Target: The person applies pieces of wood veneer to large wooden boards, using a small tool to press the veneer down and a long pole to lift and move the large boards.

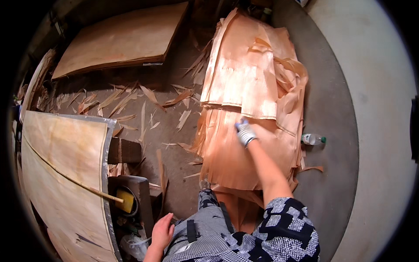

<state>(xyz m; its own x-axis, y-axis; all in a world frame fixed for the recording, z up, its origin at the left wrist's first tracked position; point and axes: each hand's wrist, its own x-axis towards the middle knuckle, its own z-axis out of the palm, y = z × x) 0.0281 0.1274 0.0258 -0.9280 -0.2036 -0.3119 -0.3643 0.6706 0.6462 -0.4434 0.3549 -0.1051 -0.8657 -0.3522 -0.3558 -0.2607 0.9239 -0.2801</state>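
Note:
A tall pile of thin, orange-tan wood veneer sheets [244, 150] lies in front of me. Across its far half, more veneer [240, 74] is layered, with curled, rumpled folds along the right. My right hand [245, 132], in a white glove with blue fingers, reaches over the pile just below the near edge of that upper layer. Its fingers are blurred and partly hidden, so a grip on the edge cannot be made out. My left hand [163, 229] is bare and hangs low beside my patterned clothes, its fingers loosely bent and holding nothing.
Left of me, a pale board stack [65, 153] carries a long stick with a yellow scraper-like end [125, 201] over a dark container. Another board stack [126, 37] lies far left. Veneer scraps [148, 94] litter the floor. A clear bottle [313, 139] lies right of the pile.

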